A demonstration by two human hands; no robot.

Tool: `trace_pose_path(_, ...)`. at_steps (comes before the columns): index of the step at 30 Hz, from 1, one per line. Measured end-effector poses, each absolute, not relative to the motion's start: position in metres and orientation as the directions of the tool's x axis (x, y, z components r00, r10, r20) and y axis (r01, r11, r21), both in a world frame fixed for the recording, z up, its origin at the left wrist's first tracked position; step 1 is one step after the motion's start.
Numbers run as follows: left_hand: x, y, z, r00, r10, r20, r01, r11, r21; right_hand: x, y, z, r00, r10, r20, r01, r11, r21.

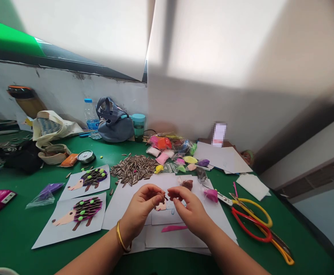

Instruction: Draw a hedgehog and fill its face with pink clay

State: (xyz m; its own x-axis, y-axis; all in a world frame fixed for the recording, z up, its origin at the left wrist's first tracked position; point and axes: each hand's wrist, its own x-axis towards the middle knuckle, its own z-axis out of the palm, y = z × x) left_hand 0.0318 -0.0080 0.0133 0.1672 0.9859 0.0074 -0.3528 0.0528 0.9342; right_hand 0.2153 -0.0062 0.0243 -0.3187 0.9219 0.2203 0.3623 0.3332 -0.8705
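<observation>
My left hand [145,206] is closed, its thumb and forefinger pinching a small bit of brown modelling clay [166,197]. Facing it, a short gap away, my right hand [188,208] has curled fingers; what sits between their tips is too small to make out. Below the hands lies a white paper [167,218] with a partly covered hedgehog picture [161,206], its face peach and its body outlined in blue. A brown clay lump [187,185] rests on paper behind my right hand. Nearer me is a pink plastic strip [174,228].
Two hedgehog cards [88,214] with seeds and green dots lie left. Behind are a heap of striped sunflower seeds [134,168] and bagged coloured clay [162,143]. Scissors [253,217] with red and yellow handles lie right. A blue bag [114,124] stands by the wall.
</observation>
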Motion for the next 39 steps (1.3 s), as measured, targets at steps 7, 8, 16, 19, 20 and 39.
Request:
trace_pose_path(7, 0.031, -0.007, 0.011, 0.137, 0.990, -0.015, -0.333, 0.060, 0.941, 0.222, -0.002, 0.022, -0.400, 0.842, 0.363, 0.368, 0.510, -0.777)
trace_pose_path(8, 0.031, -0.007, 0.011, 0.128, 0.991, -0.025, -0.318, 0.065, 0.946, 0.228, 0.004, 0.019, -0.361, 0.845, 0.394, 0.449, 0.528, -0.721)
trace_pose_path(16, 0.027, -0.006, 0.012, 0.106, 0.994, 0.000, -0.287, 0.031, 0.957, 0.273, 0.049, -0.002, -0.220, 0.922, 0.319, 0.938, 0.290, -0.189)
trace_pose_path(19, 0.029, -0.007, 0.015, 0.118, 0.989, -0.092, -0.360, 0.129, 0.924, 0.275, 0.052, -0.002, -0.208, 0.908, 0.363, 0.948, 0.279, -0.154)
trace_pose_path(20, 0.029, -0.008, 0.015, 0.119, 0.987, -0.112, -0.378, 0.150, 0.914, 0.276, 0.053, -0.002, -0.190, 0.902, 0.389, 0.954, 0.263, -0.142)
trace_pose_path(39, 0.030, -0.002, 0.009, 0.139, 0.976, -0.168, -0.340, 0.206, 0.918, 0.232, 0.073, -0.003, -0.382, 0.881, 0.279, 0.921, 0.387, 0.038)
